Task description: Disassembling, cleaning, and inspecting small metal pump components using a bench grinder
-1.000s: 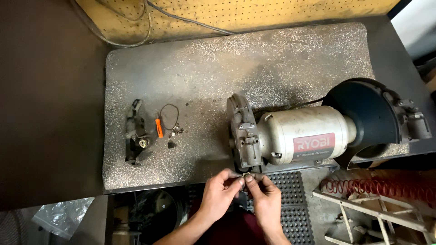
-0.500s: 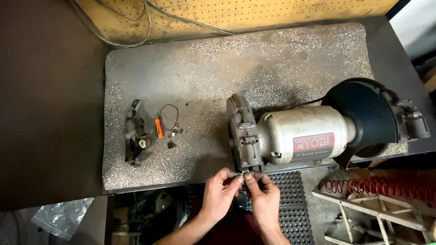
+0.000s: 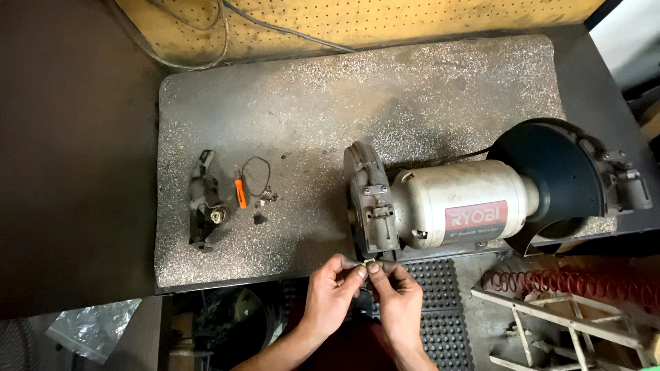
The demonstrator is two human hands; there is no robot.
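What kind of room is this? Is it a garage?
Probably a workshop, maybe in a garage. A bench grinder sits on a speckled worktop, a yellow pegboard lines the wall, and a rubber floor mat lies below.

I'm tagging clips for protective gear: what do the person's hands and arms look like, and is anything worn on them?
Both the left hand and right hand are bare: no gloves, rings, watch or wristband visible. The forearms are uncovered as far as the frame's bottom edge, with no sleeves in view. Fingers are slim.
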